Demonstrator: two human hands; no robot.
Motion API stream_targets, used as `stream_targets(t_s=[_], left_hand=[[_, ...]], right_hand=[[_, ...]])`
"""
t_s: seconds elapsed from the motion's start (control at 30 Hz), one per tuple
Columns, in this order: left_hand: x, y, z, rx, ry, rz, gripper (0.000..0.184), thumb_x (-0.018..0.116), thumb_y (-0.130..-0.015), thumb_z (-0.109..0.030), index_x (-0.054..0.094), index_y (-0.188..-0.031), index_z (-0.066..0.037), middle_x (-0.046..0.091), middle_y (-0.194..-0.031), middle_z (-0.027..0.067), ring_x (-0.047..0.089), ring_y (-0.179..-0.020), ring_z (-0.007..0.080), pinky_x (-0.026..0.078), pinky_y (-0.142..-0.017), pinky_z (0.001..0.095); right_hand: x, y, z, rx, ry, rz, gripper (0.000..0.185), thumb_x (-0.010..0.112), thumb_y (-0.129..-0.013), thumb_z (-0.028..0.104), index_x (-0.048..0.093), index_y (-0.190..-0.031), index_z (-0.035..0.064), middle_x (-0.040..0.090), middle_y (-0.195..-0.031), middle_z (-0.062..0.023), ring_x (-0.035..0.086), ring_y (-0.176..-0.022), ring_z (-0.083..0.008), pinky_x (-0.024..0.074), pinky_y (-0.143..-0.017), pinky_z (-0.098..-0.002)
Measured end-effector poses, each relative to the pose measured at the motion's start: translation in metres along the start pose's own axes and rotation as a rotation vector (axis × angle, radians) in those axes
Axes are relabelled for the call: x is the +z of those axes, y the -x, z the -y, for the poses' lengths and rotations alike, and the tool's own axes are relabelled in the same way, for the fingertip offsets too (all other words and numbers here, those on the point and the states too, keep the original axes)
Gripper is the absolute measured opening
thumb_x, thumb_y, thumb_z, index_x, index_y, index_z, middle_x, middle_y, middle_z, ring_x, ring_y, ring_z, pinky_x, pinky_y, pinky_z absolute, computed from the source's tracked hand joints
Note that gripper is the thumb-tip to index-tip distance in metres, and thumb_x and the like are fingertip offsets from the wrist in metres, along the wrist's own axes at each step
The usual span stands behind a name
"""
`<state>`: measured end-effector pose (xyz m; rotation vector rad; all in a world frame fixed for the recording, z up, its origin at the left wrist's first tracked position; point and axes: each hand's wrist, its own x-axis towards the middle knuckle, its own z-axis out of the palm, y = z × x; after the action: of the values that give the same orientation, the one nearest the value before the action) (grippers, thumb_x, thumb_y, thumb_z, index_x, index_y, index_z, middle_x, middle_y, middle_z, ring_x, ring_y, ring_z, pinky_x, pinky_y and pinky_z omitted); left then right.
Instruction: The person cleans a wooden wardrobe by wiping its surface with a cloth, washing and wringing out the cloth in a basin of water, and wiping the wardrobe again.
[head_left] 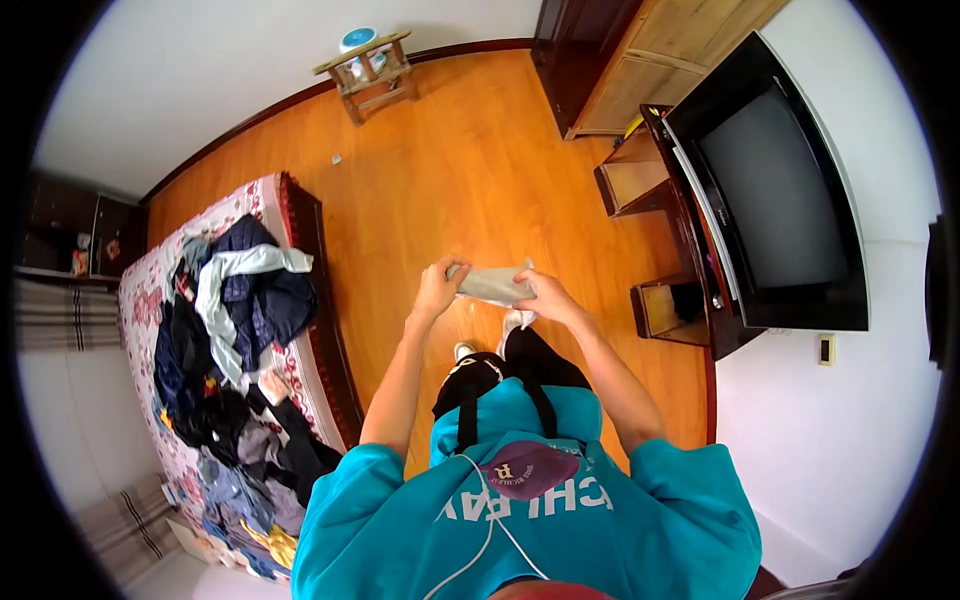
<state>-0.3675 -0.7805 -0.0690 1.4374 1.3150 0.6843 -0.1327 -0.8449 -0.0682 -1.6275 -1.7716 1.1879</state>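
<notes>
A greyish, flat folded item [493, 284] with a whitish lower edge is held out in front of my body, above the wooden floor. My left hand [440, 284] grips its left end, with the fingers bent over the top edge. At its right end, my right hand [543, 292] pinches it between thumb and fingers. What the item is made of cannot be made out clearly. Below it show my white shoes and dark trousers.
Clothes [260, 300] lie heaped on a bed [140, 300] at the left. A wooden chair [375, 85] holds a blue and white object at the back. At the right, a television [770, 190] stands on a dark cabinet [690, 230] with open compartments.
</notes>
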Motion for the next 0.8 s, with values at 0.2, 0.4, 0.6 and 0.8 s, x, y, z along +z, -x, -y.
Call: stream_targets(t_s=[0.2, 0.4, 0.6, 0.8], left_hand=[[-0.001, -0.108, -0.025, 0.073, -0.243, 0.186, 0.018, 0.062, -0.086, -0.017, 0.067, -0.094, -0.001, 0.068, -0.082, 0.0123, 0.062, -0.071, 0.0186, 0.049, -0.065, 0.0317], [-0.002, -0.203, -0.042, -0.01, -0.274, 0.219, 0.019, 0.06, -0.087, -0.017, 0.068, -0.095, -0.001, 0.067, -0.078, 0.0118, 0.061, -0.068, 0.0184, 0.048, -0.064, 0.0317], [0.003, -0.294, -0.084, -0.069, -0.224, 0.207, 0.023, 0.065, -0.082, -0.02, 0.067, -0.09, 0.001, 0.065, -0.075, 0.0175, 0.064, -0.07, 0.027, 0.05, -0.065, 0.0355], [0.002, -0.368, -0.108, 0.18, -0.466, 0.188, 0.032, 0.076, -0.071, -0.028, 0.066, -0.085, -0.001, 0.062, -0.083, 0.0164, 0.062, -0.078, 0.0288, 0.049, -0.07, 0.0377]], right_hand=[[-0.03, -0.076, -0.03, -0.04, 0.211, -0.079, 0.036, 0.066, -0.072, 0.003, 0.057, -0.107, 0.0033, 0.055, -0.109, -0.0222, 0.053, -0.105, -0.0389, 0.0453, -0.087, -0.0422], [-0.087, -0.157, -0.03, 0.015, 0.166, -0.129, 0.022, 0.066, -0.075, 0.007, 0.065, -0.097, 0.0025, 0.052, -0.101, -0.0204, 0.052, -0.101, -0.0377, 0.0444, -0.085, -0.042], [-0.15, -0.239, -0.04, -0.26, 0.362, -0.43, 0.022, 0.066, -0.077, 0.011, 0.066, -0.097, 0.0016, 0.052, -0.105, -0.0189, 0.05, -0.102, -0.035, 0.04, -0.089, -0.0436], [-0.2, -0.324, -0.052, -0.284, 0.257, -0.221, 0.008, 0.063, -0.077, 0.008, 0.059, -0.077, 0.0021, 0.061, -0.086, -0.0159, 0.058, -0.089, -0.0323, 0.0414, -0.082, -0.0445]])
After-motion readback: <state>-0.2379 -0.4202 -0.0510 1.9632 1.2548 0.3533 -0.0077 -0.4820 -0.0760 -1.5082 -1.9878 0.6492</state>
